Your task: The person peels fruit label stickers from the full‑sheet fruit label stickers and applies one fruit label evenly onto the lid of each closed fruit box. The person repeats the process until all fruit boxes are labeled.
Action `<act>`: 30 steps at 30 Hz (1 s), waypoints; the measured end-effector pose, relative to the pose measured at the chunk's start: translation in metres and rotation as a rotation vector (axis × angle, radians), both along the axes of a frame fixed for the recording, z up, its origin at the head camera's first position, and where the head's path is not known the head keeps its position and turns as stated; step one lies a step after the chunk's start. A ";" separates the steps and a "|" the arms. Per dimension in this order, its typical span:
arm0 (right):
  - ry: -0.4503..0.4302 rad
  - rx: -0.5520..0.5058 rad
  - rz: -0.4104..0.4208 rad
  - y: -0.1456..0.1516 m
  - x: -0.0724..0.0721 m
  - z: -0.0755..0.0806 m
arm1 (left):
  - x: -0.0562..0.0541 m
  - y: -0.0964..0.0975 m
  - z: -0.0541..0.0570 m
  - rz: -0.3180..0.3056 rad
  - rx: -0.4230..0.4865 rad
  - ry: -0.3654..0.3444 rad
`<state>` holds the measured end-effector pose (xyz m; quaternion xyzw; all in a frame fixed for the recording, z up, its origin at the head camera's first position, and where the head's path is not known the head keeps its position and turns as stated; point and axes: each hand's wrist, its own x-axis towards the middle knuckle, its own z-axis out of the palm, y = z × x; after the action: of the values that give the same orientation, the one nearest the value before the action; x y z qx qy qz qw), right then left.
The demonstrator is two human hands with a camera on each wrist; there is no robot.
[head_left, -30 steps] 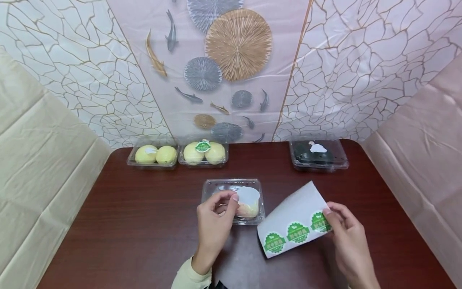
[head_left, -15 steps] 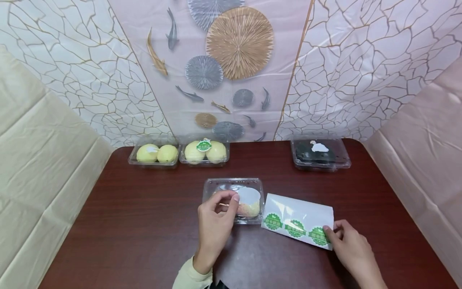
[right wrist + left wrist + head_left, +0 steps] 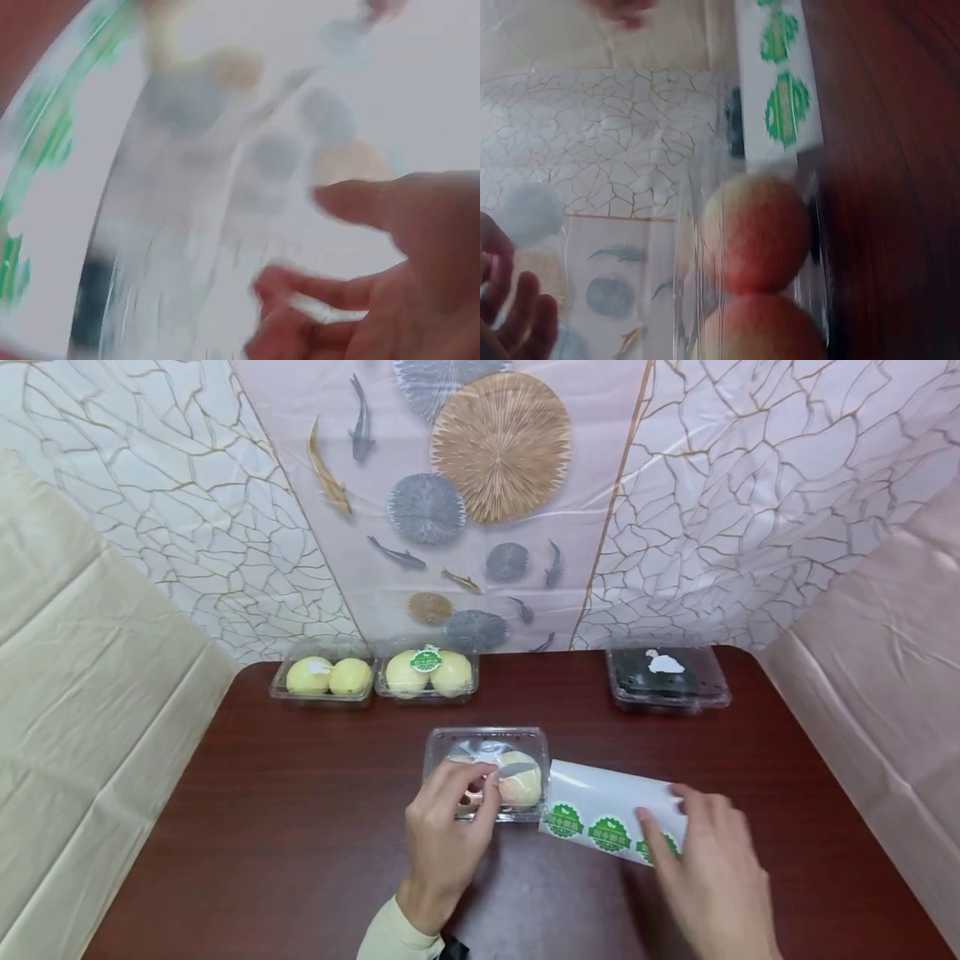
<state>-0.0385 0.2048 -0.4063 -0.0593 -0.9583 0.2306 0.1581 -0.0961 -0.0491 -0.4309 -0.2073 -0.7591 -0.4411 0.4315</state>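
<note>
My left hand (image 3: 450, 835) pinches a round sticker (image 3: 517, 769) between thumb and fingertips, above a clear plastic box (image 3: 487, 732). Inside that box sit two peaches (image 3: 757, 232), plain to see in the left wrist view. The sticker shows there as a pale disc (image 3: 531, 214) by the fingers. A white sheet of green round stickers (image 3: 611, 789) lies on the table, its left end against the box. My right hand (image 3: 712, 860), blurred, is over the sheet's right end with thumb and fingers apart. The right wrist view shows nothing between them.
Two clear boxes of yellow fruit (image 3: 330, 677) (image 3: 427, 677) stand side by side at the back left of the dark red table (image 3: 262, 827). A clear box with dark contents (image 3: 667, 681) stands at the back right. Patterned cloth walls surround the table.
The sticker sheet has gone from being held up, tilted, to lying beside the peach box. My right hand has let go of it and moved left. The sticker in my left hand has turned nearly edge-on.
</note>
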 end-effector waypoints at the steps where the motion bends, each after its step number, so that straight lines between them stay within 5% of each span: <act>1: 0.056 -0.058 0.068 -0.010 0.002 0.004 | 0.000 -0.001 0.001 0.020 -0.030 0.063; 4: 0.194 -0.260 0.300 -0.038 0.005 0.006 | -0.001 -0.003 0.003 0.040 -0.099 0.289; 8: 0.232 -0.511 0.448 -0.068 0.005 0.007 | -0.004 -0.010 0.005 0.009 -0.198 0.566; 13: 0.206 -0.692 0.418 -0.092 0.006 0.008 | -0.007 -0.020 0.007 -0.002 -0.348 0.793; 18: 0.151 -0.803 0.348 -0.105 0.006 0.009 | -0.007 -0.027 0.008 -0.004 -0.456 0.889; 21: 0.166 -0.778 0.344 -0.105 0.004 0.006 | -0.005 -0.027 0.007 -0.005 -0.458 0.832; 24: 0.196 -0.724 0.361 -0.102 0.003 0.003 | -0.003 -0.025 0.005 -0.002 -0.373 0.669; 26: 0.210 -0.687 0.388 -0.098 0.002 0.000 | 0.000 -0.023 0.002 -0.020 -0.266 0.479; 30: 0.195 -0.630 0.492 -0.093 0.001 -0.004 | 0.009 -0.024 -0.002 -0.134 0.000 -0.034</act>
<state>-0.0375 0.1120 -0.4108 0.1480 -0.8069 0.5483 0.1624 -0.0869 -0.0733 -0.4330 -0.2503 -0.7508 -0.4722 0.3881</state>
